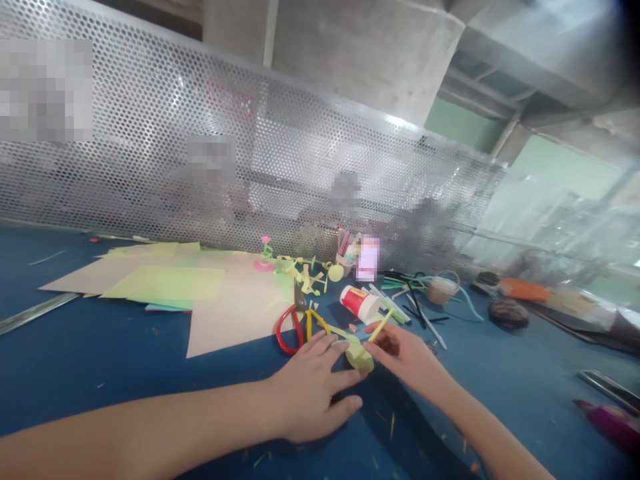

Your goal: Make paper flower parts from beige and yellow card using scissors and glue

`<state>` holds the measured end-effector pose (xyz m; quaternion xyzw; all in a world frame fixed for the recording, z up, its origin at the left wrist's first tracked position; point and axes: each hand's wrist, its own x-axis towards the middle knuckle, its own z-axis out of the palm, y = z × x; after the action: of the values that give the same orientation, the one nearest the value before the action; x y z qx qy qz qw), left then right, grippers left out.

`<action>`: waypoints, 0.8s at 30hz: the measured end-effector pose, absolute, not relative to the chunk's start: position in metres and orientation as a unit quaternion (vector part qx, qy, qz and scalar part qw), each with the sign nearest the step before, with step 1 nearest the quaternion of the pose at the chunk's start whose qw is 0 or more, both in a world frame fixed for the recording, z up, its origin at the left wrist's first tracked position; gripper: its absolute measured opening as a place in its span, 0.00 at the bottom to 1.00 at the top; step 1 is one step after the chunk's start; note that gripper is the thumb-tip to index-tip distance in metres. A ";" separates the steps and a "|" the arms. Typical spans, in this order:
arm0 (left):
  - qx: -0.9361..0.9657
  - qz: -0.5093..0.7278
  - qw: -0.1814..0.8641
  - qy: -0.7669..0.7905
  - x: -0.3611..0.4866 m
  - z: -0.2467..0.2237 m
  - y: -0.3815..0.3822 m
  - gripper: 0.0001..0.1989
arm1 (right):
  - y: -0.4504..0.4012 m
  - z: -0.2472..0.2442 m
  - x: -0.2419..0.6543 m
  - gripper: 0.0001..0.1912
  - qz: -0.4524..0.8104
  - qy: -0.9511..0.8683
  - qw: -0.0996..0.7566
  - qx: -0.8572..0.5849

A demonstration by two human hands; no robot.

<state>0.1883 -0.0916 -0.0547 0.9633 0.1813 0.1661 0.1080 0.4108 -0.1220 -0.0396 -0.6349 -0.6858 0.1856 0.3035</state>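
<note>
My left hand point(323, 383) lies with its fingers spread, the tips by a small pale yellow-green round piece point(360, 357) on the table. Between the thumb and fingers of my right hand point(403, 350) is a thin yellow strip point(381, 325), slanting up over that round piece. Just beyond my left fingers lies a pair of scissors point(290, 333) with one red and one yellow handle loop. A red and white glue bottle point(360, 303) rests on its side farther off.
Pale and yellow-green paper sheets point(165, 283) spread over the left of the blue table point(125, 353). Cut paper scraps, pipe cleaners point(425, 313) and a small basket point(443, 288) lie beyond my hands. A perforated metal screen point(300, 147) borders the far edge. A purple object point(607, 423) lies right.
</note>
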 end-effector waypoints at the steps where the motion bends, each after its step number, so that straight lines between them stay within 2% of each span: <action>1: 0.963 0.168 0.110 0.182 0.188 -0.055 -0.092 0.24 | -0.122 -0.040 0.411 0.15 0.189 -0.689 0.305 -0.629; 10: 0.958 0.180 0.129 0.183 0.185 -0.057 -0.092 0.23 | -0.122 -0.027 0.410 0.14 0.158 -0.674 0.340 -0.637; 17: 0.958 0.171 0.135 0.189 0.186 -0.058 -0.092 0.24 | -0.118 -0.036 0.418 0.14 0.148 -0.690 0.295 -0.644; 24: 0.957 0.170 0.134 0.192 0.185 -0.058 -0.092 0.24 | -0.118 -0.035 0.418 0.15 0.127 -0.673 0.303 -0.663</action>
<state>0.1847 -0.0922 -0.0576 0.9574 0.1919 0.1695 0.1335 0.4182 -0.1179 -0.0351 -0.6628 -0.6727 0.1273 0.3034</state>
